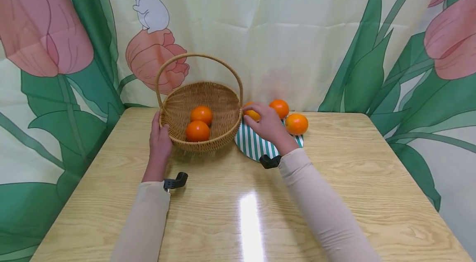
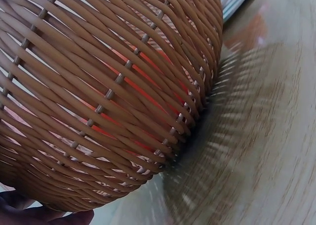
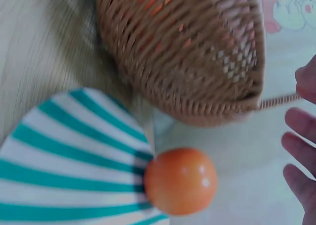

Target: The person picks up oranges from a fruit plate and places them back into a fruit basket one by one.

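A wicker basket (image 1: pixel 202 88) with an arched handle stands at the back of the table, two round orange fruits (image 1: pixel 198 131) inside it. My left hand (image 1: pixel 160 142) grips the basket's left side, fingertips low against the weave in the left wrist view. At the other side, my right hand (image 1: pixel 265 121) is by the base of the handle, its fingers apart in the right wrist view. Below that hand lies a flat green-and-white striped oval (image 1: pixel 256 142). One orange fruit (image 3: pixel 181 181) sits at its edge, partly covered by the hand in the head view.
Two more orange fruits, one at the back (image 1: pixel 279 108) and one farther right (image 1: pixel 296 124), are beyond my right wrist. A curtain (image 1: pixel 290 39) printed with tulips and a white animal hangs right behind the wooden table (image 1: pixel 215 204).
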`<state>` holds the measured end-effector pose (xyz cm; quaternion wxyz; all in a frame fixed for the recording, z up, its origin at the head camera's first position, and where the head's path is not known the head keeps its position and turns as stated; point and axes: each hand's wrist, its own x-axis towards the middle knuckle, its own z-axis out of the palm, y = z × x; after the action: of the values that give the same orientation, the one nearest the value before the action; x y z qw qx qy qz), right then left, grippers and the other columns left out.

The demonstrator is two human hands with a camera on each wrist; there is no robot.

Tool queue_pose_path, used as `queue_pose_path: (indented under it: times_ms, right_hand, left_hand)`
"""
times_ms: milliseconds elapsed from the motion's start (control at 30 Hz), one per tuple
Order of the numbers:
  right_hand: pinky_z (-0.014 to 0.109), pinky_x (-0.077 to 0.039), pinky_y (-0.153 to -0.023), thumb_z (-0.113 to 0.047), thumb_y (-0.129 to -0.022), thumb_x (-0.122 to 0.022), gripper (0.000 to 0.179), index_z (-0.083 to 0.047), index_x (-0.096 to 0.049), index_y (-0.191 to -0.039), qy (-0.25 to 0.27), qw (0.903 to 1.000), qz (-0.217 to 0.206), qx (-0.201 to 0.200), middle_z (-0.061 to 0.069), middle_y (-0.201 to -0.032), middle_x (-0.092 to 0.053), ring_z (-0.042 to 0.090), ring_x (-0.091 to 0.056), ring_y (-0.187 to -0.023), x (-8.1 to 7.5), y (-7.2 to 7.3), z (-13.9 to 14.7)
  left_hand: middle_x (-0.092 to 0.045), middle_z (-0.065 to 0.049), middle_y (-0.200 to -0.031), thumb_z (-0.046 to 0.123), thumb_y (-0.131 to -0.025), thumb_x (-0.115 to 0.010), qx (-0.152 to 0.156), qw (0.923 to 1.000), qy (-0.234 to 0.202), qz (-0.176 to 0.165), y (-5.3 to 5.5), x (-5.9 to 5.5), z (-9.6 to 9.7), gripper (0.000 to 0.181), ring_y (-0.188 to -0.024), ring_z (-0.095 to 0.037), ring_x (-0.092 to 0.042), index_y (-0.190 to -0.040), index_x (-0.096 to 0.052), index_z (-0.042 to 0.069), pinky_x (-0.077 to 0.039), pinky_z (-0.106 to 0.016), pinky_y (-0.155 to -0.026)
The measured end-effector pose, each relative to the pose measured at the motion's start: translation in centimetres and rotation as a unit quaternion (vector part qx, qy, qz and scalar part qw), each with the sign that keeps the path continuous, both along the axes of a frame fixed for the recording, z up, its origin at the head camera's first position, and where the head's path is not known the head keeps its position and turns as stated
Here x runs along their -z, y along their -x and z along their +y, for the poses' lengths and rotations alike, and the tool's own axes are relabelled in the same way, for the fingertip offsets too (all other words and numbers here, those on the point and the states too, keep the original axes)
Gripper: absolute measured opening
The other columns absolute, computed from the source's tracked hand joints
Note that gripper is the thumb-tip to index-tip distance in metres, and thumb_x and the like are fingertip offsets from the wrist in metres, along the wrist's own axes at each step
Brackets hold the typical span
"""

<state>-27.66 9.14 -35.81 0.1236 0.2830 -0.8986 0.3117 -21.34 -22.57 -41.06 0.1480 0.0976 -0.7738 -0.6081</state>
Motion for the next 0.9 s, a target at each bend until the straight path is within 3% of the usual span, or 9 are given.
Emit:
queue_pose_path:
  times_ms: [233,533,767,900]
  right_hand:
    - [0.047,-0.044,-0.105,-0.025,-0.094,-0.06,0.033,-0.011,-0.063,-0.124,0.003,0.9991,0.001,0.043,0.007,-0.132,-0.057,0.029,-0.051,-0.123,0.7,0.5,2.6]
    - [0.05,-0.04,-0.108,-0.023,-0.091,-0.062,0.037,-0.009,-0.061,-0.125,-0.03,0.9968,-0.016,0.073,0.011,-0.136,-0.053,0.032,-0.046,-0.128,2.4,1.2,5.2]
    - [0.053,-0.04,-0.106,-0.02,-0.088,-0.066,0.033,-0.006,-0.065,-0.119,-0.036,0.9953,0.018,0.087,0.016,-0.135,-0.054,0.037,-0.047,-0.126,2.2,1.8,7.0]
    - [0.055,-0.038,-0.107,-0.022,-0.087,-0.068,0.039,-0.006,-0.064,-0.122,-0.056,0.9921,0.01,0.111,0.016,-0.136,-0.053,0.038,-0.045,-0.125,2.0,2.0,8.1]
  left_hand:
    - [-0.008,0.004,-0.164,0.027,-0.103,-0.026,0.001,1.0,0.002,-0.006,0.2,0.0,0.2,0.056,-0.149,-0.025,-0.015,-0.157,-0.008,0.032,-0.02,-0.05,-0.119]
    - [-0.009,-0.001,-0.163,0.025,-0.103,-0.026,0.0,0.9998,-0.009,-0.02,-0.7,0.8,0.1,0.057,-0.147,-0.031,-0.02,-0.156,-0.008,0.033,-0.023,-0.053,-0.118]
    - [-0.009,0.001,-0.163,0.027,-0.104,-0.026,-0.001,1.0,0.003,-0.009,-0.6,0.2,0.0,0.056,-0.148,-0.028,-0.019,-0.156,-0.008,0.034,-0.021,-0.052,-0.119]
    - [-0.007,0.002,-0.163,0.026,-0.104,-0.026,0.003,1.0,-0.002,-0.006,-0.4,0.0,0.0,0.056,-0.149,-0.027,-0.016,-0.156,-0.008,0.033,-0.02,-0.051,-0.119]
